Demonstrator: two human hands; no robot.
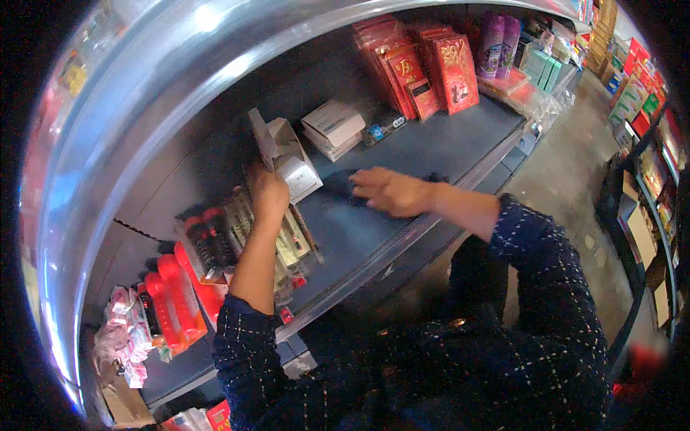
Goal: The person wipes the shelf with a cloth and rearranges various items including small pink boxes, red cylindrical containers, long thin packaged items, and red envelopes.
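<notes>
My left hand (269, 191) is at the left side of an open white cardboard box (299, 175) with its flap raised; its fingertips are hidden behind the box's edge. Over the dark shelf (356, 226), my right hand (396, 191) is spread, slightly blurred, with nothing visible in it. Beyond it sits a stack of flat white boxes (334, 129), beside a small clear packet with a blue label (377, 131). Narrow yellowish packets (291, 242) lie just below the open box, partly behind my left forearm.
Red envelope packs (455, 75) and purple spray cans (493, 48) stand farther along the shelf. Toward the lower left are black-capped bottles (207, 242), red-orange packages (175, 307) and pink-white packets (126, 328). A shiny shelf edge (215, 75) curves overhead. Another stocked shelf (644, 215) stands across the aisle.
</notes>
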